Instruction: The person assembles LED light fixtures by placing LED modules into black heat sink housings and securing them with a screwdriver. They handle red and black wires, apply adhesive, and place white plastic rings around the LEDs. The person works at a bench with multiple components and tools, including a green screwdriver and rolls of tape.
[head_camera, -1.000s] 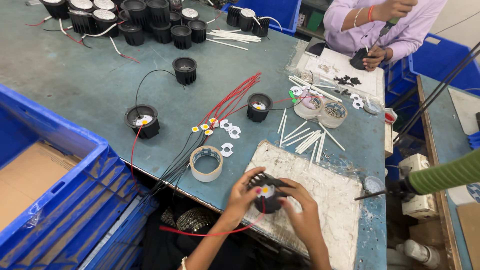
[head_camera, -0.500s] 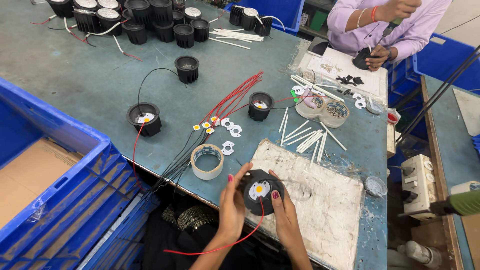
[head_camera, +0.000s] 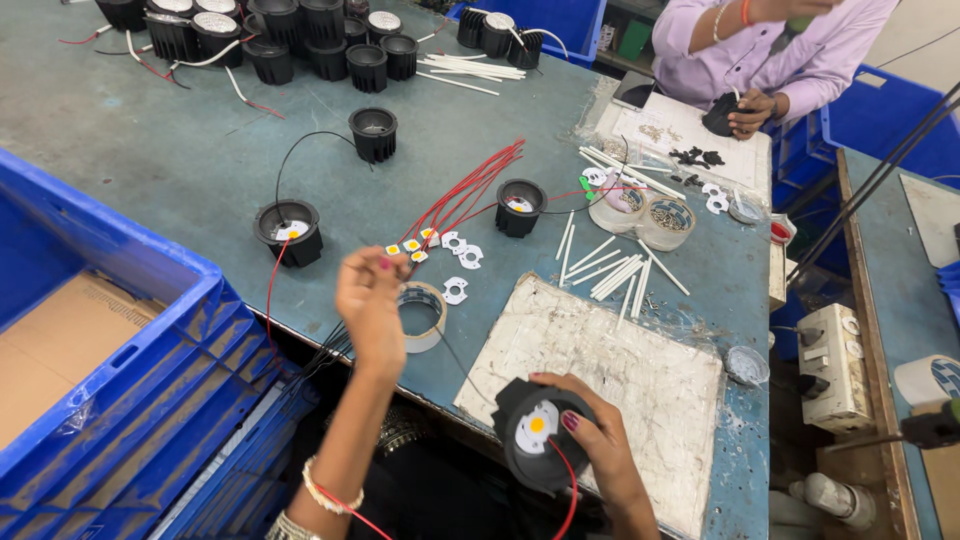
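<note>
My right hand (head_camera: 600, 450) grips a round black lamp housing (head_camera: 515, 465) at the near edge of the white work pad (head_camera: 620, 370). A white disc with a yellow chip sits in the housing, and a red wire (head_camera: 568, 500) curls out of it. My left hand (head_camera: 372, 300) is lifted above the table, its fingers pinched on a thin black wire (head_camera: 455, 358) that runs down toward the housing. The fingertips are next to the near ends of a bundle of red wires (head_camera: 465, 195) and some small yellow chips (head_camera: 410, 246).
A big blue crate (head_camera: 120, 330) stands at the left. A tape roll (head_camera: 437, 330), white brackets, white tubes (head_camera: 615, 275), two clear tubs (head_camera: 668, 235) and several black housings (head_camera: 290, 230) lie on the table. Another person in a lilac shirt (head_camera: 780, 60) works at the far right.
My left hand has let go of the housing and risen to the left toward the wire bundle. My right hand alone now holds the housing, lower and nearer to me.
</note>
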